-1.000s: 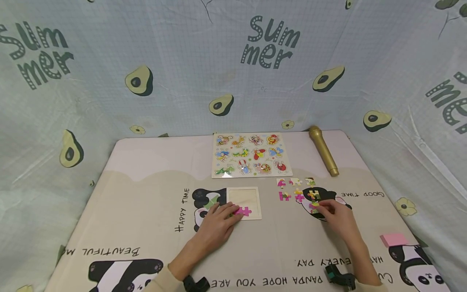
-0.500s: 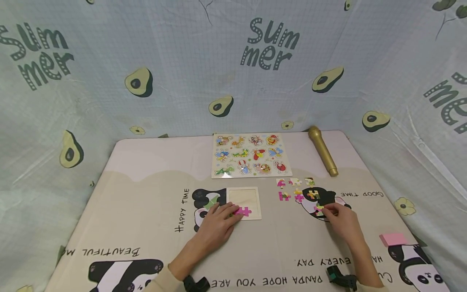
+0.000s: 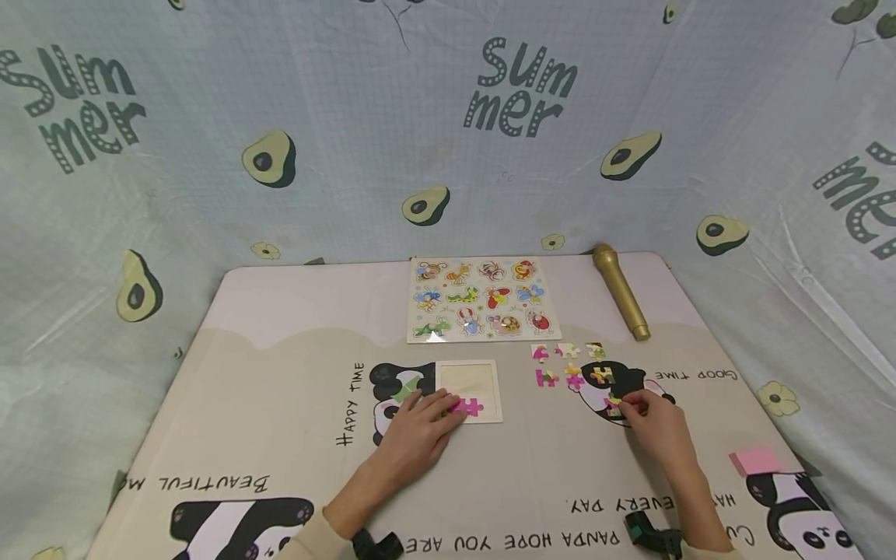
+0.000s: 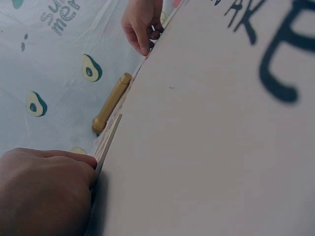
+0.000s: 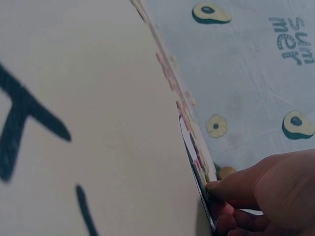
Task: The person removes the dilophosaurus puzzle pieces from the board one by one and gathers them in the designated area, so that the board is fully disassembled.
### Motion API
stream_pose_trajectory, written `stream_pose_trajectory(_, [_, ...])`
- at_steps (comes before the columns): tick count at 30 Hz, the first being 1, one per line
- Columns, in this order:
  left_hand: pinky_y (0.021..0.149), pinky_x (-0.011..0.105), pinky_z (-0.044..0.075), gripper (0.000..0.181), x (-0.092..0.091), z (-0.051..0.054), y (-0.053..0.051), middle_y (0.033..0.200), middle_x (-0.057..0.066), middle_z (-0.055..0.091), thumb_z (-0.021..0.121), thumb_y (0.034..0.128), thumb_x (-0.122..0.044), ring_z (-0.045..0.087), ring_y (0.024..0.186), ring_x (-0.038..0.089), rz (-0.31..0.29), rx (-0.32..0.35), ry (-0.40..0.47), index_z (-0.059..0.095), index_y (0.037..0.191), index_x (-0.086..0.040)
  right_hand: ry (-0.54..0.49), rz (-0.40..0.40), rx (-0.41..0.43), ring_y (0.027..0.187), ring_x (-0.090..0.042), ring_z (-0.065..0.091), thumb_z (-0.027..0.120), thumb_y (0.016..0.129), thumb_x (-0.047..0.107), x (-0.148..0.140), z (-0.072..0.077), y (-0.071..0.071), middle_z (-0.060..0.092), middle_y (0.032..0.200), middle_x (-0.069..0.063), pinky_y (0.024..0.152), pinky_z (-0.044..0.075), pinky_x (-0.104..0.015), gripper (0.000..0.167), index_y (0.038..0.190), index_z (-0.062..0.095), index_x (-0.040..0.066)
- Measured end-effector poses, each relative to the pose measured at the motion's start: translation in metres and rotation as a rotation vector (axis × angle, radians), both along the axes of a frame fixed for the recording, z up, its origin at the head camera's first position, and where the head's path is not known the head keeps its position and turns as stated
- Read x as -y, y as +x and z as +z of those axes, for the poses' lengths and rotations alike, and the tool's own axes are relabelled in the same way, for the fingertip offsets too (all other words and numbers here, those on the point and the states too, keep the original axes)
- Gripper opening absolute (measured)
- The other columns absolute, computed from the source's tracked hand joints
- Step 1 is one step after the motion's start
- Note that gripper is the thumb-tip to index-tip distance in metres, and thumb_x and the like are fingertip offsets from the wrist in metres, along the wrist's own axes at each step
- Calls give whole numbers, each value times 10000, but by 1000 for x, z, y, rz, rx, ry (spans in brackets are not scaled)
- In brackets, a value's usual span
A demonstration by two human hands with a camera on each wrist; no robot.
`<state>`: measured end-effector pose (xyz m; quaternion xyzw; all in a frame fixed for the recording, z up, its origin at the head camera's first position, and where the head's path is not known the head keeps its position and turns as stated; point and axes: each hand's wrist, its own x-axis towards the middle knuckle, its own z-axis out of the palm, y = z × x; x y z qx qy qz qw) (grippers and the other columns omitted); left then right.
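In the head view my left hand (image 3: 418, 432) lies over the lower left corner of a small wooden puzzle frame (image 3: 498, 393), its fingers extended. Beside those fingertips a pink puzzle piece (image 3: 473, 407) sits inside the frame, partly covered. The frame's edge (image 4: 112, 137) shows under the fingers in the left wrist view. Over the printed panda face at right, my right hand (image 3: 656, 424) pinches a multicoloured jigsaw piece (image 3: 613, 406) between thumb and finger, at or just above the tablecloth. Several loose puzzle pieces (image 3: 547, 378) lie just beyond it, to the left.
A board of insect pictures (image 3: 483, 299) lies at the back, with a gold microphone-shaped object (image 3: 621, 292) to its right. A pink block (image 3: 756, 460) is near the right edge. Patterned cloth (image 3: 336, 210) hangs behind the table.
The right hand has shifted slightly right and toward me with its piece, turning the piece a little. My left hand stays where it was on the frame.
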<state>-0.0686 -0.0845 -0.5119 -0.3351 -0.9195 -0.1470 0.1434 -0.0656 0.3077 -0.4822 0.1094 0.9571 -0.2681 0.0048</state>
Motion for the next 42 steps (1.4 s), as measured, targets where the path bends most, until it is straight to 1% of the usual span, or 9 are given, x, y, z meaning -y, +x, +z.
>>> stream_pose_trajectory(7, [1108, 534, 449, 278, 0, -1, 1, 1344, -14, 668, 679, 938, -231, 585, 1313, 214, 1, 5, -2, 738, 1210, -234, -1, -3, 18, 716, -211, 552, 686, 936, 265, 1, 2, 1, 659, 834, -135, 560, 407, -251, 339, 1036, 666, -59])
stream_pose_trajectory(10, [1110, 533, 448, 279, 0, -2, 0, 1345, -9, 668, 683, 935, -226, 584, 1314, 214, 3, 3, 7, 740, 1208, -223, -1, -2, 24, 722, -218, 553, 702, 925, 273, 1, 3, 0, 653, 837, -141, 566, 409, -259, 357, 1038, 660, -63])
stream_pose_trajectory(15, [1104, 536, 452, 274, 0, -4, 0, 1343, 18, 663, 687, 931, -208, 592, 1304, 226, -5, -7, 46, 744, 1199, -205, 2, -6, 33, 727, -226, 557, 695, 932, 274, 3, 3, 0, 653, 847, -151, 576, 419, -269, 362, 1045, 653, -67])
stream_pose_trajectory(18, [1088, 529, 467, 274, 0, -5, 0, 1334, 54, 661, 697, 922, -199, 598, 1293, 260, -6, -28, 77, 748, 1190, -173, -5, 3, 30, 741, -227, 561, 678, 945, 298, 3, 6, -2, 650, 861, -157, 583, 425, -276, 385, 1056, 649, -69])
stream_pose_trajectory(22, [1091, 495, 480, 314, 0, -5, 0, 1337, 98, 642, 705, 913, -203, 597, 1284, 290, 19, -22, 123, 731, 1211, -106, -18, 20, 6, 754, -226, 560, 665, 953, 321, 6, 12, -5, 648, 873, -155, 585, 433, -267, 396, 1061, 645, -60])
stream_pose_trajectory(26, [1101, 472, 478, 383, 0, -4, 0, 1350, 138, 620, 715, 908, -213, 596, 1285, 306, 49, 26, 160, 696, 1248, -38, -27, 42, -41, 728, -212, 545, 679, 947, 300, 13, 19, -12, 640, 852, -133, 553, 424, -248, 352, 1034, 654, -40])
stream_pose_trajectory(31, [1113, 479, 464, 453, 0, -4, 0, 1378, 168, 598, 717, 910, -245, 576, 1309, 323, 87, 70, 160, 658, 1289, -2, -39, 88, -93, 729, -201, 558, 710, 930, 280, 27, 25, -25, 651, 855, -130, 533, 438, -232, 349, 1053, 663, -44])
stream_pose_trajectory(38, [1127, 459, 451, 474, 0, -4, 1, 1408, 161, 588, 706, 918, -266, 556, 1340, 317, 110, 108, 143, 646, 1300, 8, -25, 188, -136, 774, -215, 582, 733, 905, 286, 47, 30, -43, 648, 862, -117, 614, 462, -266, 369, 1076, 667, -34])
stream_pose_trajectory(42, [1133, 441, 445, 478, 0, -2, 1, 1410, 142, 591, 702, 924, -288, 559, 1342, 299, 122, 111, 132, 649, 1298, 5, -39, 242, -122, 797, -207, 575, 736, 903, 309, 60, 31, -51, 644, 881, -99, 627, 468, -266, 399, 1112, 667, -24])
